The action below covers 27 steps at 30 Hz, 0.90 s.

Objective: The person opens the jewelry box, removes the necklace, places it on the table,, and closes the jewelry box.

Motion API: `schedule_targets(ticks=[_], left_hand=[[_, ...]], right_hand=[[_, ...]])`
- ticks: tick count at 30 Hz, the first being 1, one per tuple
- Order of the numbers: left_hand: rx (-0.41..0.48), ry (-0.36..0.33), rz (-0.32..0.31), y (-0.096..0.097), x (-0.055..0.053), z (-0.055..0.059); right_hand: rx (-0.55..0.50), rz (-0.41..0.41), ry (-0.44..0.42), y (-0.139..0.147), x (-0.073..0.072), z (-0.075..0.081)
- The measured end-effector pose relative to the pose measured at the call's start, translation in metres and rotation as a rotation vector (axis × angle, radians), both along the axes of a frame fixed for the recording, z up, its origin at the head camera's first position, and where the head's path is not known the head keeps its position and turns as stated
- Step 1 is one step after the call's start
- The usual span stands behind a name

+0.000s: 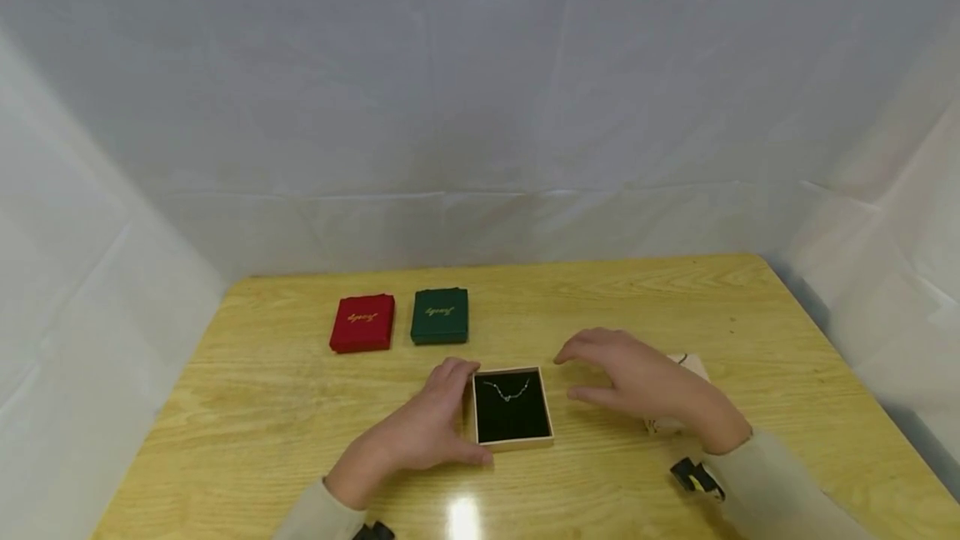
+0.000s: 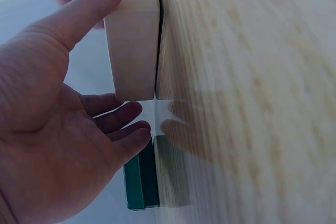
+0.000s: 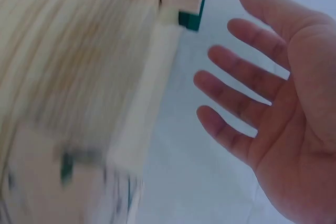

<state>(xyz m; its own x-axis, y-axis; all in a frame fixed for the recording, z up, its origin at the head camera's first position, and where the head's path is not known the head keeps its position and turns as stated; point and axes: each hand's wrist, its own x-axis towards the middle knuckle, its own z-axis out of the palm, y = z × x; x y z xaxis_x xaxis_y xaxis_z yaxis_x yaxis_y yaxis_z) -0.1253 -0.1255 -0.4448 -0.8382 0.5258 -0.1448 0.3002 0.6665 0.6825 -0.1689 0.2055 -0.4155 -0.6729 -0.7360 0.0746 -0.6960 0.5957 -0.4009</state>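
A square cream jewelry box lies lidless on the table, dark lining facing up. On the lining rests a thin silver necklace. My left hand holds the box at its left side, thumb at the front corner and fingers toward the back corner; in the left wrist view the thumb lies against the box wall. To the right of the box, apart from it, my right hand hovers with fingers spread and nothing in them. Partly hidden under that arm is a cream box lid with dark markings.
A red box and a green box, both closed with gold lettering, stand farther back on the wooden table. White cloth hangs behind the table and at both sides.
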Motion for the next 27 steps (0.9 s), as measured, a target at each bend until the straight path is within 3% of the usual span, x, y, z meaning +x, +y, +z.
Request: schedule_targets(ticks=[7, 14, 18, 27], left_hand=[[-0.005, 0.016, -0.003, 0.0, 0.0, -0.001], [-0.003, 0.023, -0.019, 0.0, 0.0, -0.002], [-0.005, 0.017, -0.02, 0.001, 0.0, -0.001], [-0.007, 0.01, -0.025, 0.002, 0.0, 0.0]], right_hand=[[0.058, 0.016, 0.157, -0.036, -0.003, -0.007], [0.23, -0.061, 0.299, -0.063, 0.003, -0.012], [0.288, -0.12, 0.304, -0.073, 0.008, -0.014], [0.295, -0.221, 0.279, -0.086, 0.009, -0.021]])
